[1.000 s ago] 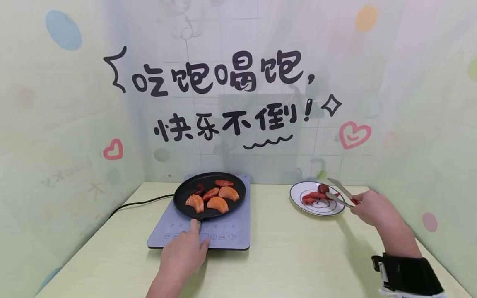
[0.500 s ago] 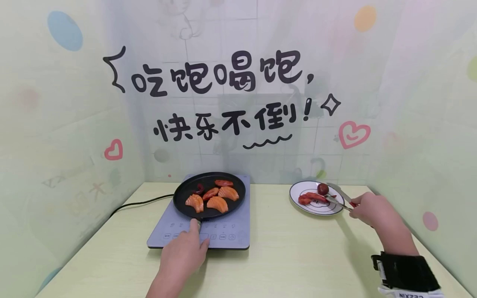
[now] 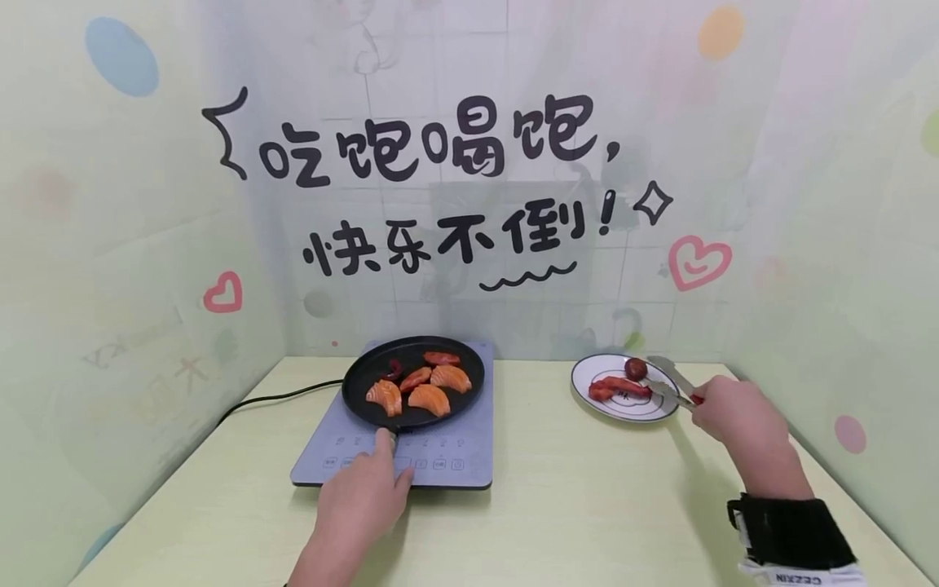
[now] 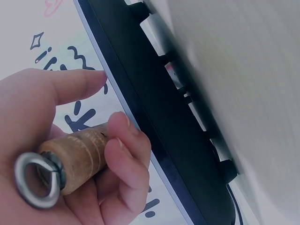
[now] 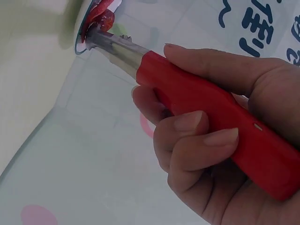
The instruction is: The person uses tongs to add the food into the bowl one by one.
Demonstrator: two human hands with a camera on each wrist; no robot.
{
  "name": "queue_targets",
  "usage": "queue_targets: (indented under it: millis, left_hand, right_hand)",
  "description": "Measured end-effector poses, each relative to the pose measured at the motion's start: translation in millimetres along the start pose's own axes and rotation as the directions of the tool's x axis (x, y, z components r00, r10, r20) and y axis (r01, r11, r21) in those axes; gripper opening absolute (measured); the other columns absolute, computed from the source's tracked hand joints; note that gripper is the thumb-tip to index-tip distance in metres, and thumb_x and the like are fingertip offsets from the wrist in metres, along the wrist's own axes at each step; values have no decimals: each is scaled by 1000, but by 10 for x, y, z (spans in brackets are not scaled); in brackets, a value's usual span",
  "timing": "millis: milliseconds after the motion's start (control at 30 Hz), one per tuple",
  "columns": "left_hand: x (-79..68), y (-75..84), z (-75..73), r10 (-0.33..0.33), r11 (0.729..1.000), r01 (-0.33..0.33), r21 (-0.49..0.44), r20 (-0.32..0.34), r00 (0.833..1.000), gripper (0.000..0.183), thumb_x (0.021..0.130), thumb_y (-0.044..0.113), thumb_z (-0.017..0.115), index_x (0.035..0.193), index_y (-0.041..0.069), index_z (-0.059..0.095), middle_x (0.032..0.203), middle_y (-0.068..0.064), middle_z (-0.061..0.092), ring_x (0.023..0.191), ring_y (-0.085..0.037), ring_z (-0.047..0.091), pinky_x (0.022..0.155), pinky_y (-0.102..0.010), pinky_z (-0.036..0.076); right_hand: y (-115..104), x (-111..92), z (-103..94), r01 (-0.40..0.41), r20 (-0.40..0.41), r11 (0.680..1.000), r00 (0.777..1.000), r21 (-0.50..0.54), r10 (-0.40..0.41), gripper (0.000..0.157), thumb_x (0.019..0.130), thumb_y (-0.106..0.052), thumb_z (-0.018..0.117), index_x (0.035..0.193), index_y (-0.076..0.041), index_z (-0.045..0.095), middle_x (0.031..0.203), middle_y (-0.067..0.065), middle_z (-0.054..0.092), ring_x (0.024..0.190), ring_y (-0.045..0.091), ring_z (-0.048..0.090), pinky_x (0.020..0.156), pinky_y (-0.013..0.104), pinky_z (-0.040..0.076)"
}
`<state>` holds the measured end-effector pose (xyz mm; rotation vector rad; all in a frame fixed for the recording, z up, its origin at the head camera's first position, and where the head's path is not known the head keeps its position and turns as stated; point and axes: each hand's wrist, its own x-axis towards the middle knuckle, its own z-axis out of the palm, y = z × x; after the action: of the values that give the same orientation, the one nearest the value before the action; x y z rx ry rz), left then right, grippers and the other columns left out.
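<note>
My left hand grips the wooden handle of a black frying pan, its thumb against the cooker's edge in the left wrist view. Several salmon slices and reddish pieces lie in the pan. My right hand holds tongs with a red handle. The tongs' metal arms stand apart at the right side of a white plate. Red strips and a dark red ball rest on the plate beside the tips; whether the tips touch them I cannot tell.
Under the pan is a grey induction cooker on a pale table. A black cable runs left from the cooker. Patterned walls enclose the table at the back and sides.
The tong tips have drawn back slightly to the right, off the ball. The red strips have shifted a little left on the plate. My left hand and the pan stay in place.
</note>
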<state>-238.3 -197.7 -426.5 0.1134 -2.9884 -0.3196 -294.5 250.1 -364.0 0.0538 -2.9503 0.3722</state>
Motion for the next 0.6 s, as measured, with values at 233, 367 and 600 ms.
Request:
queue_targets:
  millis: [233, 367, 600]
  left_hand:
    - [3, -4, 9, -2, 1000, 2, -1, 11, 1000, 64, 92, 41, 60, 139, 4, 38, 86, -16, 63, 55, -22, 51, 45, -38, 40]
    - [1, -2, 13, 0, 1000, 0, 1, 9, 1000, 64, 92, 41, 60, 139, 4, 38, 85, -16, 62, 54, -22, 50, 44, -38, 40]
    - [-2, 5, -4, 0, 1000, 0, 0, 1, 1000, 63, 92, 41, 60, 138, 4, 38, 83, -16, 62, 53, -22, 50, 44, -38, 40]
  right_hand:
    - [-87, 2, 172, -33, -22, 999, 999, -27, 33, 15, 81, -3, 51, 77, -13, 61, 64, 8, 50, 57, 22, 44, 44, 37, 35]
    - [-60, 25, 187, -33, -5, 999, 999, -11, 33, 14, 80, -3, 52, 82, -12, 62, 66, 8, 51, 58, 23, 44, 45, 37, 35]
    - [5, 89, 167, -10, 11, 999, 1000, 45, 9, 31, 79, -6, 59, 108, -3, 67, 74, 10, 55, 63, 24, 46, 51, 34, 35]
